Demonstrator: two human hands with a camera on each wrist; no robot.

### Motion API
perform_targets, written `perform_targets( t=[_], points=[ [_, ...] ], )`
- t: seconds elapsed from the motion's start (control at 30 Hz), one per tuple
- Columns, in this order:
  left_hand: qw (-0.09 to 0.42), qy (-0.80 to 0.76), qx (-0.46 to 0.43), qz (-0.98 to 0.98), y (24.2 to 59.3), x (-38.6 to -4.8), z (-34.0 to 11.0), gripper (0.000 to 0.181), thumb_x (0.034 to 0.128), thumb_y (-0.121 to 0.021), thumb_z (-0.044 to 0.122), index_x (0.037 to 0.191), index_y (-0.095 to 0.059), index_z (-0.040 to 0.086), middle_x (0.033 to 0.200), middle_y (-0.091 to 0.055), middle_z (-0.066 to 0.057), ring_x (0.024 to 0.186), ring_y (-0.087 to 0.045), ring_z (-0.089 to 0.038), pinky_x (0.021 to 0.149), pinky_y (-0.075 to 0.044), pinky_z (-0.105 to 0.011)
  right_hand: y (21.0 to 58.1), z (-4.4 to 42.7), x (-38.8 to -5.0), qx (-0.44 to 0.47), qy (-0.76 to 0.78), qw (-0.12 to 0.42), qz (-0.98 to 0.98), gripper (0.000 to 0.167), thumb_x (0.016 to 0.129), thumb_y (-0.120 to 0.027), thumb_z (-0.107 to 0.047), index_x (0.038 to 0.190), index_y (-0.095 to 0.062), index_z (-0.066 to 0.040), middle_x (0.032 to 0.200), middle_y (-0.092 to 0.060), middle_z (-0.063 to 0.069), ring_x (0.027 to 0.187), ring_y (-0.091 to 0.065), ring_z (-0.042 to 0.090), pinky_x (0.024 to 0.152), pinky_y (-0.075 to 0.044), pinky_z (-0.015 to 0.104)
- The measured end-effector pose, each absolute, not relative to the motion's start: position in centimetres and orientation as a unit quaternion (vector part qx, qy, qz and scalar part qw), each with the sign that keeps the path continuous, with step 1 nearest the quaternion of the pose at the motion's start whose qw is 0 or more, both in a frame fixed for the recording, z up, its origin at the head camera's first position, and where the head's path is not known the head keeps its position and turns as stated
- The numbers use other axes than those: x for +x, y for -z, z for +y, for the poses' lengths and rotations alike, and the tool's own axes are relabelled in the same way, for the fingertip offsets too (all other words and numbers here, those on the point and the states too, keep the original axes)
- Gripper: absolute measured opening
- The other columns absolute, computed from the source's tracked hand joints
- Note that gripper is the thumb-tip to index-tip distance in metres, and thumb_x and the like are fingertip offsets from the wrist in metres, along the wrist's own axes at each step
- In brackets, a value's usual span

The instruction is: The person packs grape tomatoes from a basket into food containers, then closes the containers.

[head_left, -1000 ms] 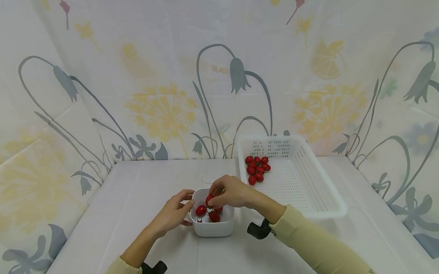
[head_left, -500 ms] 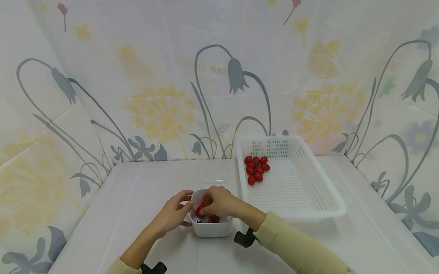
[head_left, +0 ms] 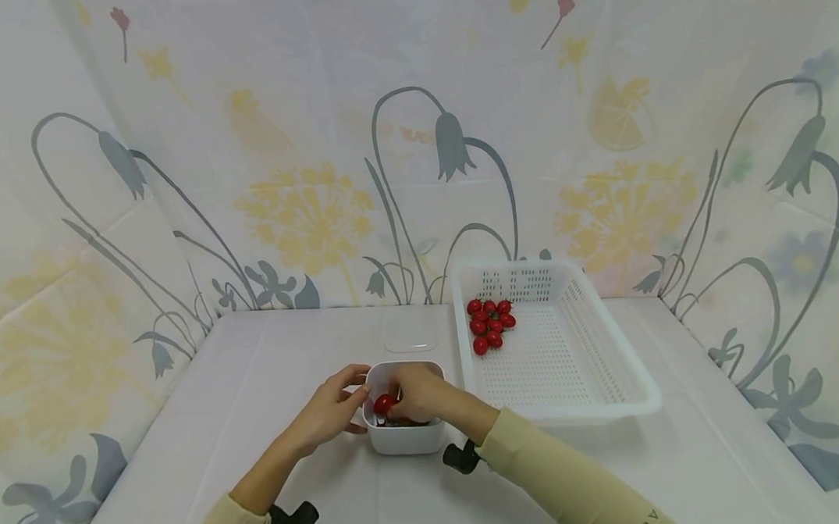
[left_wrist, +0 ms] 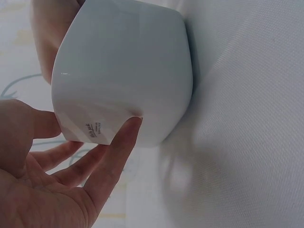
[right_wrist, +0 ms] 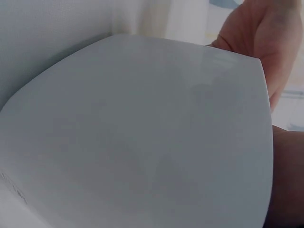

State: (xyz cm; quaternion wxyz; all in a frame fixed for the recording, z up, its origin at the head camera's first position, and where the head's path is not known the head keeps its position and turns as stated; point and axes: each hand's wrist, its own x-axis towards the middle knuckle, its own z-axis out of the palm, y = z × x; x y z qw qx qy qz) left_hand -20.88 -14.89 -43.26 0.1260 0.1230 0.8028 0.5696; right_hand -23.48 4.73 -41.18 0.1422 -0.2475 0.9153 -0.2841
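Note:
A small white square container (head_left: 408,442) stands on the table, with a red cherry tomato (head_left: 384,404) showing at the left inside it. My left hand (head_left: 332,406) steadies the container from the left. In the left wrist view the fingers (left_wrist: 111,166) are extended, their tips touching the outer wall, and the thumb lies at the rim. My right hand (head_left: 420,391) reaches down into the container, just right of that tomato. Its fingertips and whatever lies under them are hidden by the hand and, in the right wrist view, by the container wall (right_wrist: 152,123).
A large white perforated basket (head_left: 635,362) stands at the right, close to my right forearm. Several cherry tomatoes (head_left: 492,324) sit clustered in its left part. Behind the container lies a flat clear lid-like piece (head_left: 411,347). A printed flower cloth hangs at the back.
My right hand pinched a tomato above the container, lowered it to the left side inside, and has since shifted slightly right, deeper among the contents. My left hand stays put.

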Motion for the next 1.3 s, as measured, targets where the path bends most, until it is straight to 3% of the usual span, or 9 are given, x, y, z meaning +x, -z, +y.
perform_targets(
  t=[0.33,0.57,0.8,1.13,1.3],
  points=[
    [0.125,-0.567,0.121,0.805,43.2,-20.9,-14.9,0.037,0.1071,-0.052,0.015,0.143,-0.05,0.004,0.143,-0.05,-0.03,0.112,-0.065,-0.043,0.068,-0.064,-0.046,40.4,4.9,-23.1,-0.247,0.272,0.154,0.918,0.017,0.086,-0.081,-0.012,0.099,-0.075,-0.002,0.077,-0.066,-0.003,0.068,-0.056,0.01,0.058,-0.047,0.021],
    [0.128,-0.568,0.124,0.803,43.3,-21.0,-14.9,0.037,0.1071,-0.053,0.014,0.142,-0.05,0.005,0.143,-0.05,-0.03,0.113,-0.064,-0.045,0.068,-0.064,-0.047,38.4,5.9,-22.2,-0.275,0.285,0.16,0.904,0.02,0.09,-0.077,-0.014,0.105,-0.074,-0.001,0.087,-0.069,0.003,0.07,-0.06,0.011,0.057,-0.053,0.023],
    [0.131,-0.57,0.127,0.801,43.3,-21.0,-14.9,0.036,0.1071,-0.052,0.012,0.142,-0.05,0.004,0.143,-0.05,-0.031,0.114,-0.063,-0.045,0.068,-0.064,-0.047,36.8,7.8,-21.7,-0.31,0.302,0.144,0.89,0.018,0.09,-0.076,-0.015,0.104,-0.074,-0.004,0.097,-0.072,0.006,0.088,-0.066,0.018,0.07,-0.059,0.027],
    [0.128,-0.564,0.114,0.808,43.1,-20.9,-14.8,0.038,0.1068,-0.052,0.012,0.144,-0.049,0.004,0.144,-0.05,-0.03,0.118,-0.062,-0.046,0.068,-0.065,-0.046,35.2,11.4,-21.3,-0.282,0.315,0.141,0.895,0.019,0.092,-0.075,-0.018,0.107,-0.074,-0.006,0.104,-0.072,0.004,0.092,-0.068,0.019,0.072,-0.06,0.03],
    [0.128,-0.564,0.117,0.808,43.1,-20.9,-14.8,0.038,0.1068,-0.052,0.011,0.144,-0.049,0.003,0.144,-0.05,-0.03,0.118,-0.061,-0.046,0.068,-0.065,-0.046,34.4,13.4,-21.4,-0.273,0.326,0.14,0.894,0.024,0.091,-0.075,-0.019,0.109,-0.073,-0.003,0.106,-0.072,0.009,0.093,-0.07,0.02,0.074,-0.06,0.029]
  ],
)
